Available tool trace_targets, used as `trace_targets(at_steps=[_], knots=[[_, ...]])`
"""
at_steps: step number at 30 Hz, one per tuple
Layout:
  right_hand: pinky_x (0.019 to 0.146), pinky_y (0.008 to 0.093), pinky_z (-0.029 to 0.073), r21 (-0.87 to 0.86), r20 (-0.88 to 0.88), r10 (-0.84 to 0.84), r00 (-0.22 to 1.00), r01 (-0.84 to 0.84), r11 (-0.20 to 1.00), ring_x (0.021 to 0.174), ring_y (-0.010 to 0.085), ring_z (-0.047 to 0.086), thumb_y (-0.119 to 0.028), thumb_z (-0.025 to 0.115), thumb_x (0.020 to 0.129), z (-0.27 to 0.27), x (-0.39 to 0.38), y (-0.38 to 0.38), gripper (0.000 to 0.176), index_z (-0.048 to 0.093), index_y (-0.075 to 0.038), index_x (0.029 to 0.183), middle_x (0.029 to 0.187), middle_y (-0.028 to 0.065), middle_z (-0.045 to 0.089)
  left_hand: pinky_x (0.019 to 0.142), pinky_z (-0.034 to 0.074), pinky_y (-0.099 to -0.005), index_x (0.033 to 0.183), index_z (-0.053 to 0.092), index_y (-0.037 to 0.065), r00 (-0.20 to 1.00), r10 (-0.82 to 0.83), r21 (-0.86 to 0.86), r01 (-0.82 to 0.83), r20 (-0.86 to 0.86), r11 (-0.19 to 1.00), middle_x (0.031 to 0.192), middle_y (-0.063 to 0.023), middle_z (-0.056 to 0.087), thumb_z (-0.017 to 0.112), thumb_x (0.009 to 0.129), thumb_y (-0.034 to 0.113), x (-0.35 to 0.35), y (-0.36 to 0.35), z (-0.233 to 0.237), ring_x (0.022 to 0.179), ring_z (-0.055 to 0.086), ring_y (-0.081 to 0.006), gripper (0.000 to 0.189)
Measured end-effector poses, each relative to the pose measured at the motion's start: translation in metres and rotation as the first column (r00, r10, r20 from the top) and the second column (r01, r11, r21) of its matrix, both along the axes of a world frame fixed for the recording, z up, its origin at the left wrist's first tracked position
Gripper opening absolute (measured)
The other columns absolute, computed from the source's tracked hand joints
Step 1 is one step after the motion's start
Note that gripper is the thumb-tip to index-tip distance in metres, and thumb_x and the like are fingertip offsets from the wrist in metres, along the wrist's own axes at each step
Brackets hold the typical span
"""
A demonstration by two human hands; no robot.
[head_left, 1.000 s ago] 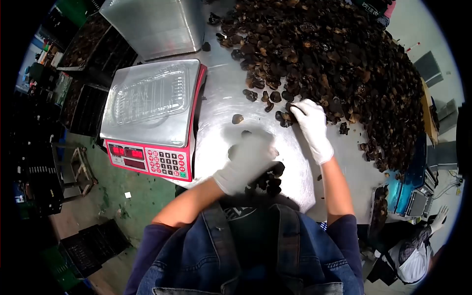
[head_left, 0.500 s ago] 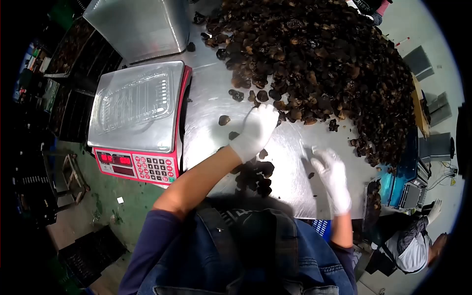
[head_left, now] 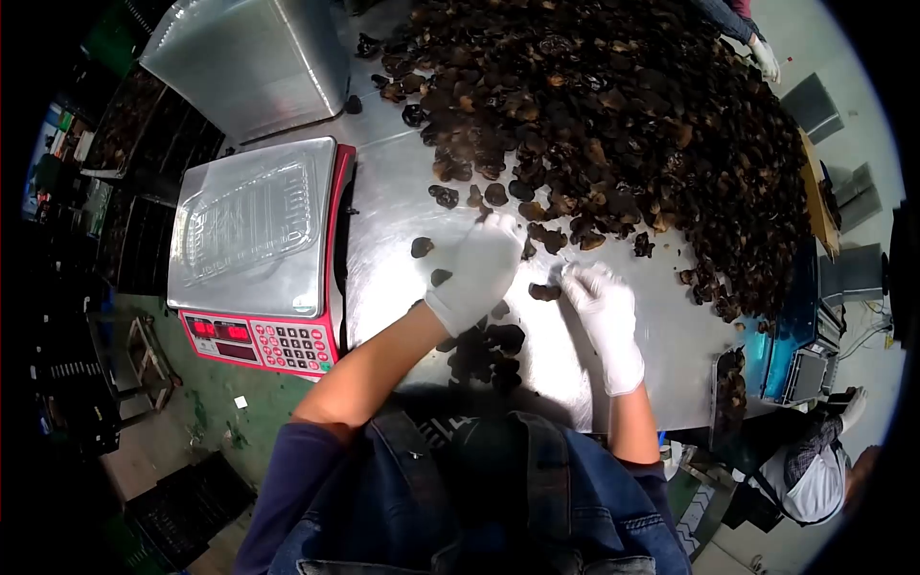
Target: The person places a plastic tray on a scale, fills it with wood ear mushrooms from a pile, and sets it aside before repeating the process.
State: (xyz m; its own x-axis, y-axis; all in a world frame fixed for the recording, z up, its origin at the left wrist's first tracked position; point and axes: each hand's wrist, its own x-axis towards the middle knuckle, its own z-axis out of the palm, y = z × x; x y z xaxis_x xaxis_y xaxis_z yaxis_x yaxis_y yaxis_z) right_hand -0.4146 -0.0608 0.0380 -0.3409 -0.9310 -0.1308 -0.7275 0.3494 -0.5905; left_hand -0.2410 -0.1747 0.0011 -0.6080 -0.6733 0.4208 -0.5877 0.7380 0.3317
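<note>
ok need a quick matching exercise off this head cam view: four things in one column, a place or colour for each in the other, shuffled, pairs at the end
Things:
1. scale
2. clear tray
3. big dark heap
4. small dark pile

Place or colour:
A. near edge of the table
B. on the silver plate
C. far side of the table
D. red body

Pairs: 1-D, 2-B, 3-C, 4-A

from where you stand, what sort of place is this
Probably a food sorting and packing workroom: a large heap of dark, mushroom-like pieces covers much of a metal table, a red-edged scale bears a clear plastic tray, and the left hand and right hand wear white gloves.
</note>
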Motion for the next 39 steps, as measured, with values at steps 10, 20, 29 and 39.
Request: trace_targets(at_steps=[10,20,29,39], knots=[[0.084,0.0359,0.053,-0.083,-0.152,0.109,0.982,-0.123,0.989,0.097,0.0277,0.067,-0.019,0.078,0.08,-0.007,-0.004,0.0,0.018,0.074,-0.01,0.096,0.096,0.009,0.072,0.068,0.051,-0.0386,0.075,0.063,0.011,0.998,-0.05,0.375,0.035,0.032,0.926,0.077,-0.0065,0.06,0.059,0.083,0.01,0.002,-0.009,0.026,0.073,0.062,-0.0279,0.009],[0.077,0.0361,0.053,-0.327,-0.066,-0.134,0.989,0.105,0.939,0.084,0.0262,0.067,-0.013,0.079,0.076,-0.022,-0.039,0.002,0.021,0.074,-0.007,0.095,0.093,0.0078,0.069,0.07,0.053,-0.0381,0.075,0.067,0.009,0.958,0.073,-0.149,-0.032,0.276,0.988,0.078,-0.0087,0.063,0.064,0.074,0.01,-0.022,-0.061,-0.023,0.075,0.065,-0.0276,0.003],[0.083,0.0354,0.052,-0.39,0.012,-0.015,1.0,0.019,0.921,0.091,0.0289,0.063,-0.011,0.075,0.082,-0.018,-0.008,-0.035,0.027,0.07,-0.005,0.108,0.104,0.0124,0.066,0.073,0.053,-0.0407,0.087,0.065,0.004,0.996,-0.079,0.372,0.06,0.036,0.926,0.084,-0.0153,0.064,0.06,0.08,0.01,-0.001,-0.01,0.035,0.085,0.065,-0.0311,0.011],[0.078,0.0383,0.051,-0.207,-0.009,0.015,1.0,-0.017,0.978,0.084,0.0275,0.064,-0.017,0.075,0.08,-0.015,-0.014,-0.016,0.017,0.073,-0.012,0.097,0.088,0.0071,0.067,0.069,0.053,-0.039,0.091,0.071,0.015,0.902,-0.428,0.512,0.394,-0.056,0.764,0.083,-0.0072,0.065,0.07,0.08,0.019,0.029,0.009,0.012,0.079,0.065,-0.026,0.011]])
